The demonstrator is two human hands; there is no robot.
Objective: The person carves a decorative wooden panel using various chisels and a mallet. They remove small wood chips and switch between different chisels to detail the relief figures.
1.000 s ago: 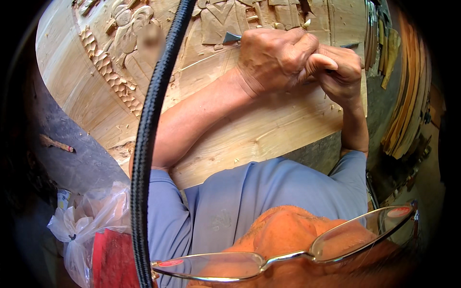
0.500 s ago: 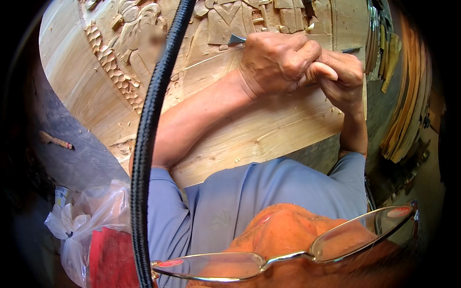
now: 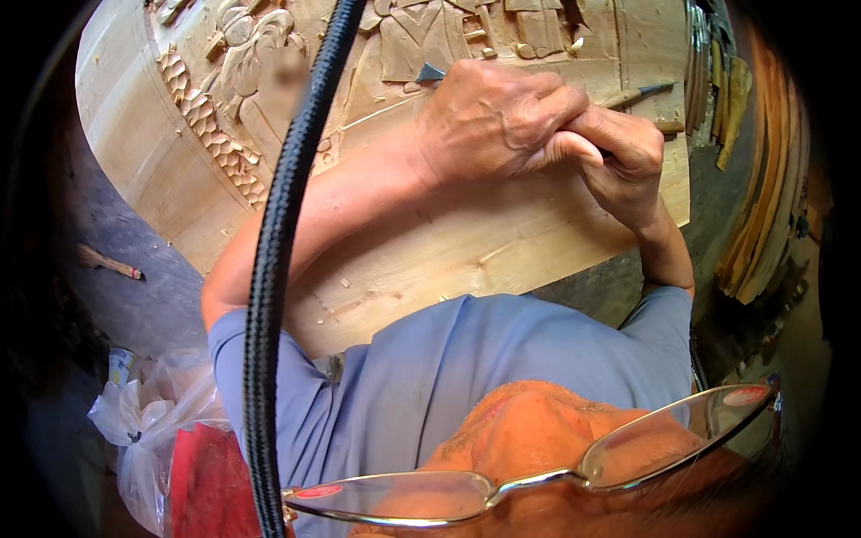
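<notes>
One large pale wooden panel (image 3: 466,260), carved in relief with figures and a scaled border, fills the upper middle of the view, and everything else is placed against it. Two hands work together at the upper right part of the panel: the left hand (image 3: 493,121) lies knuckles-up across the carving, its grip clenched around one carving chisel (image 3: 430,73), whose grey blade tip pokes out beyond the fingers and touches the wood just below a carved figure. The right hand (image 3: 619,161) presses against the left from the panel's right side, its fingers curled tight over the same tool's handle end, though the handle itself is hidden inside the two fists. One second chisel (image 3: 641,92) lies loose on the panel, just beyond the right hand, near the right edge. A few small wood chips (image 3: 345,282) sit on the bare lower part of the panel. One thick black braided cable (image 3: 278,269) hangs down in front of the panel's left half. Below the panel show the person's blue shirt (image 3: 502,377) and one pair of glasses (image 3: 538,475). Left of and below the panel, one clear plastic bag (image 3: 152,430) holds something red. To the right of the panel, several curved wooden pieces (image 3: 762,197) lean together.
</notes>
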